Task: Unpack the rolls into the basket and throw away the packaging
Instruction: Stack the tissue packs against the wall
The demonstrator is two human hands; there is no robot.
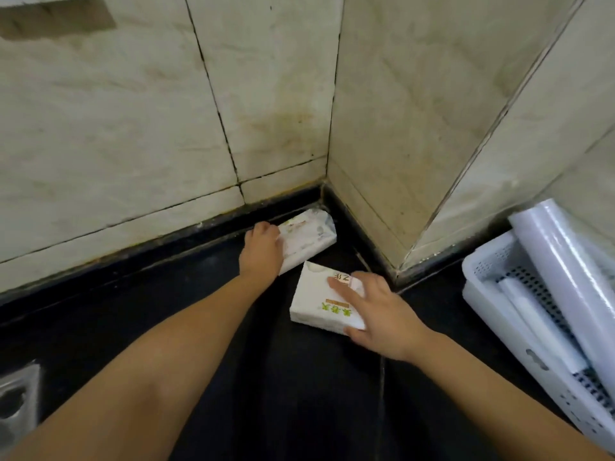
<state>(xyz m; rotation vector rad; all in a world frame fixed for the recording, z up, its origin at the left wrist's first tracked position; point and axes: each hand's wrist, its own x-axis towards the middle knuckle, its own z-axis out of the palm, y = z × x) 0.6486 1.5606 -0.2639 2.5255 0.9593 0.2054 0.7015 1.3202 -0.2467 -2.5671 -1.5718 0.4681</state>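
Two white tissue packs lie on the black counter (283, 377) near the wall corner. My left hand (261, 249) grips the far pack (307, 237), which sits against the corner. My right hand (376, 311) lies on the near pack (319, 302), fingers spread over its top and thumb at its near edge; this pack carries green print. At the right edge stands a white perforated basket (492, 304) with long white rolls (565, 261) wrapped in clear film lying in it.
Stained cream tiled walls (133, 128) meet in a corner behind the packs, and a tiled pillar juts out at the right. A metal object (16, 400) shows at the lower left edge.
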